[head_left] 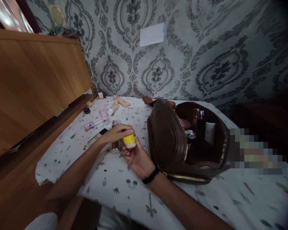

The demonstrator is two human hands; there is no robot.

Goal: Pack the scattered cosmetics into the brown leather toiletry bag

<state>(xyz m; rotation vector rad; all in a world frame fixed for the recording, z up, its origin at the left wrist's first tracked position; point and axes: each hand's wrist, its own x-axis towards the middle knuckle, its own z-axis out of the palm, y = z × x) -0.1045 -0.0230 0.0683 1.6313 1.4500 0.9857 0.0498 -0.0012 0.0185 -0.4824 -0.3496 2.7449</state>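
Between my two hands is a small jar with a yellow upper part and a whitish end, held tilted above the cloth. My left hand is closed on it from the left, fingers over its upper side. From below and the right, my right hand, with a black band at the wrist, grips it between thumb and fingers. A shiny brownish bottle lies just under my left hand, partly covered. Right of my hands stands a brown makeup bag, unzipped, with a white tube and a silver-capped bottle inside.
On the patterned white cloth lie a flat palette, a purple-pink tube, a pink tube, a yellow-capped tube, a peach tube and a black pot. A wooden panel rises at left.
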